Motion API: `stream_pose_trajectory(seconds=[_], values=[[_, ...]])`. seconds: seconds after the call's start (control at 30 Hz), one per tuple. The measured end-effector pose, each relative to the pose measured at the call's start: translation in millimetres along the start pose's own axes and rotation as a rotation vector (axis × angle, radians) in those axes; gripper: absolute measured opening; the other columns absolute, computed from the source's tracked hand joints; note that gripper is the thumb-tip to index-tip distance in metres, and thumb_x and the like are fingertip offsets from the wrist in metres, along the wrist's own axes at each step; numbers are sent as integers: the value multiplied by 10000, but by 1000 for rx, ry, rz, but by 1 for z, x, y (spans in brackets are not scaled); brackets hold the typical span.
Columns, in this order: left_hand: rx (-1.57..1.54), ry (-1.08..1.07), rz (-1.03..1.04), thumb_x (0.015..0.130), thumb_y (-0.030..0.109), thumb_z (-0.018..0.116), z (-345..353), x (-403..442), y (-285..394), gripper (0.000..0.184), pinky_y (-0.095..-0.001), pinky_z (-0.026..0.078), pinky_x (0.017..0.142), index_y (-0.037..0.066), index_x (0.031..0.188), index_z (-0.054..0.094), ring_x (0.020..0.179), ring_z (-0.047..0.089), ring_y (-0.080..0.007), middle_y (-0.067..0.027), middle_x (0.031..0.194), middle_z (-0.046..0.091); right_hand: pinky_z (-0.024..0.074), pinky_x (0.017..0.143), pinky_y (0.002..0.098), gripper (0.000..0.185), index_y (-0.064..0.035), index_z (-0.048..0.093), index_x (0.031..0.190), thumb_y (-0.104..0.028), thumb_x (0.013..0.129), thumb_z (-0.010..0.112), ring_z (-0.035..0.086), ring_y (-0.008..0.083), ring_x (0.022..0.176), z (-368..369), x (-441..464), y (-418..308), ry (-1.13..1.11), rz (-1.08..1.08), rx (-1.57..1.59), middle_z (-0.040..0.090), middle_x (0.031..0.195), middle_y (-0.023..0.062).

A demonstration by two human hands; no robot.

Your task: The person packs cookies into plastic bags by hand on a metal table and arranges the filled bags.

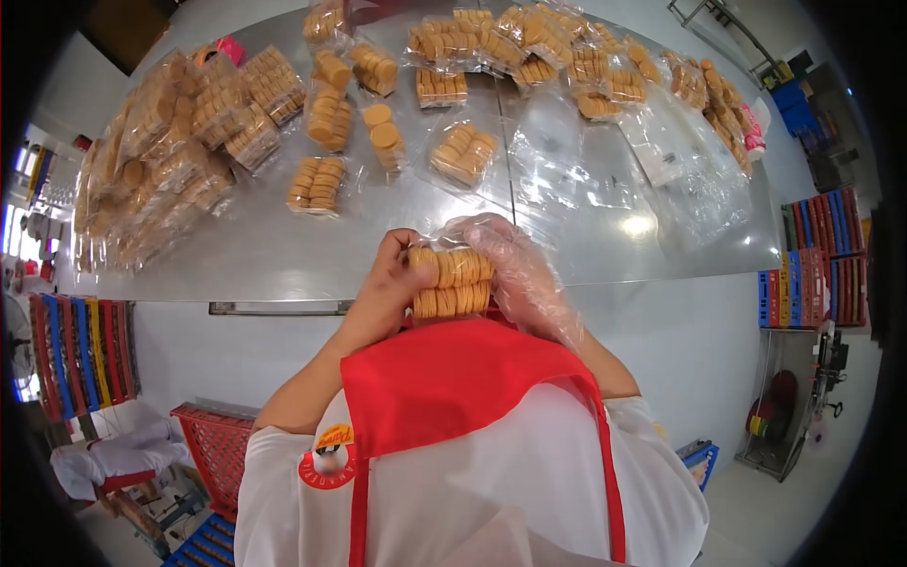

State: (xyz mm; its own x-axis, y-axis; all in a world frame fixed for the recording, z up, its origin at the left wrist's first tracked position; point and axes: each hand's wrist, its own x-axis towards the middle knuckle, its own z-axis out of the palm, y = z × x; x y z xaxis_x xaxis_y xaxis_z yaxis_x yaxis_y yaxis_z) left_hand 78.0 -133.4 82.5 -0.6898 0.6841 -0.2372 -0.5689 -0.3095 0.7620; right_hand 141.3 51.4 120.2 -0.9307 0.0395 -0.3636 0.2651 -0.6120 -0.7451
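Note:
A clear plastic bag of round, pale-brown cookies (452, 283), stacked in two rows, is held upright at the table's near edge, close to the red apron. My left hand (383, 288), bare, grips the bag's left side with its fingers closed at the upper corner. On the other side, my right hand (515, 274) wears a loose clear plastic glove and is closed on the bag's right side and top. Just beyond my hands, two more cookie packs (316, 184) (464, 153) lie on the metal table (255, 250).
A large heap of bagged cookies (170, 142) covers the table's left side. More packs (529, 42) lie along the far side. Flat clear bags (652, 142) spread over the right. Coloured crates (85, 350) are stacked at left, where a person in white (123, 458) bends over.

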Motion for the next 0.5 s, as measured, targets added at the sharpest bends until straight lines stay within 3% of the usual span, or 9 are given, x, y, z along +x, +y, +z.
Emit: stream_pose_trajectory(seconds=[0.1, 0.17, 0.27, 0.37, 0.5], values=[[-254, 45, -147, 932, 133, 603, -5, 8, 16, 310, -347, 470, 967, 36, 1211, 509, 1096, 574, -201, -84, 1151, 586, 527, 888, 332, 362, -27, 541, 1157, -307, 947, 635, 602, 178, 1034, 3, -8, -2, 14, 14, -2, 604, 1119, 99], [-154, -18, -209, 932, 113, 592, -13, 13, 20, 211, -338, 487, 932, 30, 1123, 560, 1019, 604, -192, -79, 1083, 622, 526, 891, 331, 365, -19, 541, 1164, -306, 952, 619, 605, 185, 1033, 4, -14, -7, 26, 30, -62, 603, 1132, 108], [-13, -37, -226, 935, 96, 591, -16, 17, 23, 133, -317, 509, 865, 35, 1053, 591, 926, 623, -165, -62, 1008, 646, 530, 952, 402, 418, 24, 533, 1198, -305, 962, 636, 607, 266, 1108, 2, -16, -6, 47, 72, -28, 601, 1176, 176], [76, -26, -184, 941, 89, 604, -18, 17, 22, 89, -288, 514, 804, 50, 1021, 593, 888, 613, -131, -39, 980, 643, 536, 940, 379, 372, 14, 527, 1190, -318, 1023, 509, 610, 243, 1092, -12, -12, 2, -52, 72, 156, 596, 1194, 175], [261, 11, -131, 947, 89, 625, -14, 12, 26, 58, -239, 497, 741, 66, 982, 585, 845, 580, -90, -6, 940, 616, 536, 971, 405, 301, 15, 526, 1155, -259, 1035, 491, 626, 284, 1093, -16, -15, -1, -57, 37, 105, 610, 1171, 185]])
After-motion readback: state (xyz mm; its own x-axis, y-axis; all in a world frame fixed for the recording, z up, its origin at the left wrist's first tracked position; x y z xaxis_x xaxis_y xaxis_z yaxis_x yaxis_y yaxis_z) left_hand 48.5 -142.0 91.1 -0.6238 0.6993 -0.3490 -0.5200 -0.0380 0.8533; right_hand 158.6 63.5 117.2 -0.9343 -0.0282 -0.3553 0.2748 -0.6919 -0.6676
